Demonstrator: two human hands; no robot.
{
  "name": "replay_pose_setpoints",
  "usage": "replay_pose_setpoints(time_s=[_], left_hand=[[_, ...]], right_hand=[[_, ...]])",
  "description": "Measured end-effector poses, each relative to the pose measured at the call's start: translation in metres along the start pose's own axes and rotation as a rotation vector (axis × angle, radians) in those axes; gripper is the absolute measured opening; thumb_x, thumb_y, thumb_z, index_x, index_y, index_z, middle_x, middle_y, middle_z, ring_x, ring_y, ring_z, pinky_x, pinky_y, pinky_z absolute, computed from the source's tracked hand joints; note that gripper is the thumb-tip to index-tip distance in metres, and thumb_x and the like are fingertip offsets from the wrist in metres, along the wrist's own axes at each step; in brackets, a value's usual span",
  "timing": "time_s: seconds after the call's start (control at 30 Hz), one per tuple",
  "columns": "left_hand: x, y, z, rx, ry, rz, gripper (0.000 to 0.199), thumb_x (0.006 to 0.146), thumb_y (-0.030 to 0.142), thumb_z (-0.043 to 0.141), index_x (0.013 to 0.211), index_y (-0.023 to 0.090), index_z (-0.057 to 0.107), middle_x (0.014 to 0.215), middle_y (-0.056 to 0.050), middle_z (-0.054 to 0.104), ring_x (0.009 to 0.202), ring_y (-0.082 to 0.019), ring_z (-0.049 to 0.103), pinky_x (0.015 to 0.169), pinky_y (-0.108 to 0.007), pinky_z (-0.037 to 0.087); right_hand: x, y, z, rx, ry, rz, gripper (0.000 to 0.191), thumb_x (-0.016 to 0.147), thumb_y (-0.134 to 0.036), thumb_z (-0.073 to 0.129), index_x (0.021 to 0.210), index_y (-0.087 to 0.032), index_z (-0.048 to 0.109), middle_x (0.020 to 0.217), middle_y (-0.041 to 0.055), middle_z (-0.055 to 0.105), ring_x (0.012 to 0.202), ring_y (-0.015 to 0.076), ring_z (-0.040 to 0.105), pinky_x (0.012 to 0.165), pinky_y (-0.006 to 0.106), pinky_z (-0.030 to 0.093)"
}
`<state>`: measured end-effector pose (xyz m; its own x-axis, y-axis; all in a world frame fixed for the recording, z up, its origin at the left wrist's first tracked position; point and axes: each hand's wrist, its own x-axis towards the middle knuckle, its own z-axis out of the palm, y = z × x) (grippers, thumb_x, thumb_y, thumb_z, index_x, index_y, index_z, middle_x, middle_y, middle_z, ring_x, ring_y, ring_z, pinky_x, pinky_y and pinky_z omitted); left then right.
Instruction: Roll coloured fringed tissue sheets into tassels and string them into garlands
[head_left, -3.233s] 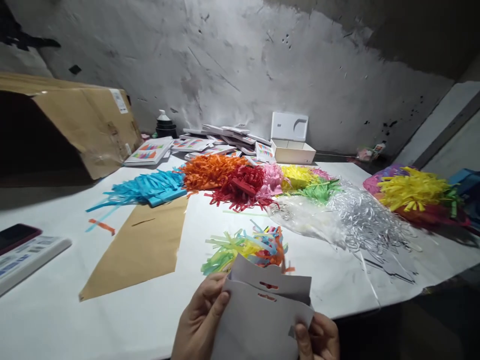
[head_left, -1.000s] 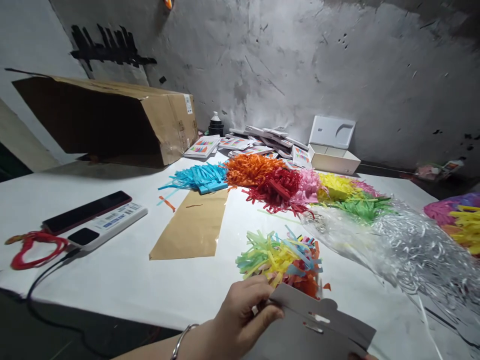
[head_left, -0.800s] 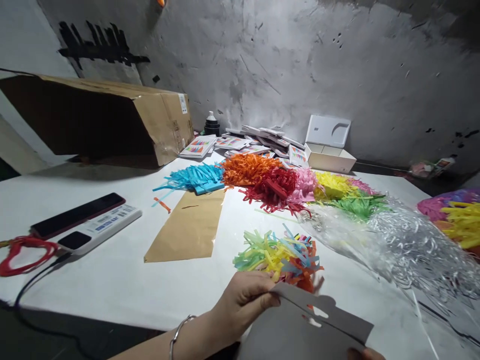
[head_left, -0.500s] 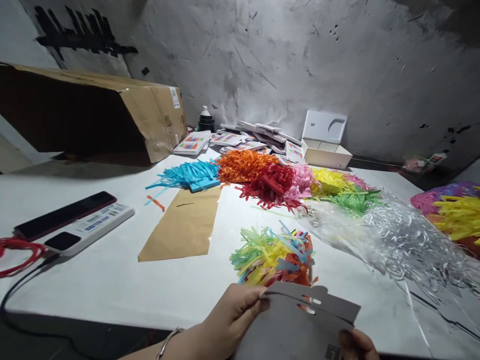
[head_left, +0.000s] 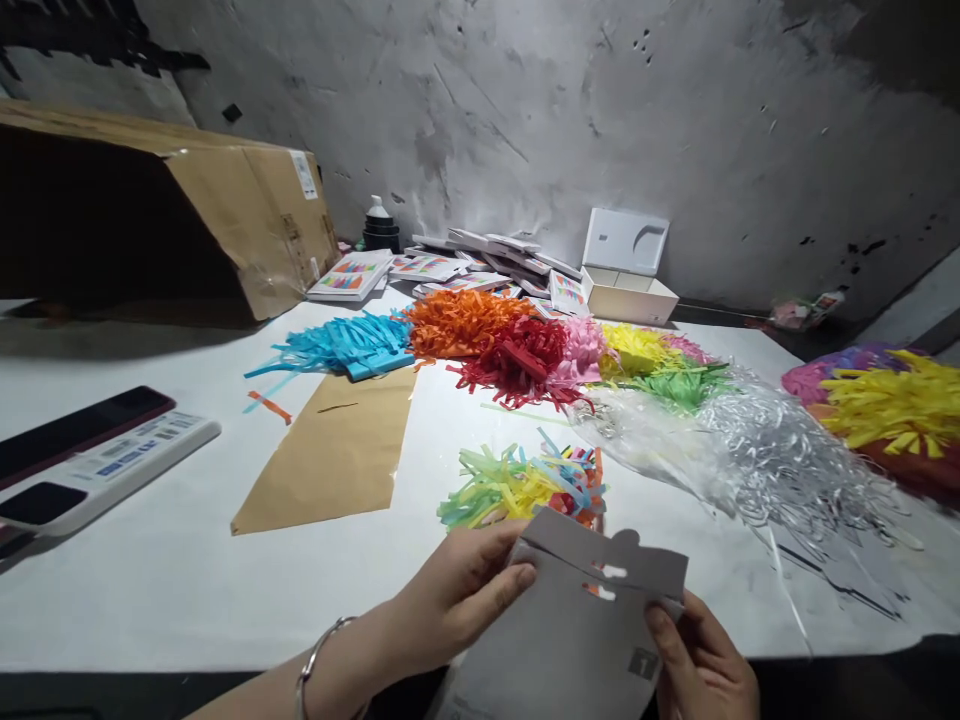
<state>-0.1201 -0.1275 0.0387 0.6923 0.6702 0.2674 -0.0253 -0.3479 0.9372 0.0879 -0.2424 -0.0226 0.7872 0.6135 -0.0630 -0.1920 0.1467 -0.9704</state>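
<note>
Fingers of the left hand (head_left: 457, 595) are clamped on the upper left corner of a flat white carton (head_left: 562, 640), thumb on the near face and the rest mostly out of sight behind. On the right edge, the right hand (head_left: 709, 665) pinches too, its thumb on the near face and its other fingers curled around behind. The carton is held at the near edge of the table (head_left: 300, 610), tilted, just on the near side of a heap of mixed paper strips (head_left: 517, 485); whether it touches them, I cannot tell.

A flap (head_left: 656, 570) stands up beyond the near panel, and its slot sits slightly farther and to the right of the panel's slot. For neat handling, I would judge, the left hand should stay steady while the right thumb guides the flap and panel flush, slot over slot. Press lightly and close to the edges, since thin card probably creases under a hard pinch. Loose strips are best kept out of the gap, where they could snag.
</note>
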Motion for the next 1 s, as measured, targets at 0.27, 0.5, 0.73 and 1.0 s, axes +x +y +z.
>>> replay_pose_setpoints(time_s=[0.27,0.5,0.73,1.0], left_hand=[[0.018,0.001,-0.014,-0.109,0.073,0.251,0.026,0.103,0.023,0.053,0.120,0.027,0.072,0.116,-0.009,0.075,0.108,-0.023,0.070,0.091,-0.031,0.054],[0.010,0.013,-0.028,-0.045,-0.104,0.148,0.034,0.101,0.043,0.053,0.098,0.019,0.076,0.130,-0.015,0.068,0.117,-0.032,0.064,0.095,-0.041,0.052],[0.012,0.009,-0.015,0.217,-0.103,0.160,0.015,0.099,0.016,0.052,0.105,0.020,0.065,0.112,-0.009,0.070,0.103,-0.018,0.066,0.087,-0.026,0.051],[0.011,-0.001,-0.009,0.257,-0.054,0.180,0.036,0.098,0.017,0.058,0.132,0.026,0.053,0.125,-0.008,0.067,0.115,-0.021,0.064,0.095,-0.029,0.051]], right_hand=[[0.047,-0.033,0.008,0.050,-0.742,-0.121,0.027,0.087,-0.033,0.074,0.114,-0.032,0.076,0.100,0.0045,0.075,0.089,0.0198,0.072,0.080,0.029,0.058],[0.054,-0.066,0.014,-0.212,-1.087,-0.455,0.027,0.096,-0.021,0.052,0.103,-0.032,0.075,0.093,0.0014,0.059,0.082,0.0143,0.061,0.071,0.023,0.050],[0.046,-0.085,0.007,-0.745,-1.065,-0.845,0.033,0.092,-0.017,0.057,0.123,-0.027,0.058,0.137,0.0084,0.056,0.126,0.0236,0.056,0.102,0.033,0.050],[0.045,-0.075,0.044,-1.004,-1.086,-0.990,0.035,0.099,-0.015,0.051,0.133,-0.016,0.050,0.104,0.0113,0.066,0.089,0.0247,0.068,0.072,0.037,0.061]])
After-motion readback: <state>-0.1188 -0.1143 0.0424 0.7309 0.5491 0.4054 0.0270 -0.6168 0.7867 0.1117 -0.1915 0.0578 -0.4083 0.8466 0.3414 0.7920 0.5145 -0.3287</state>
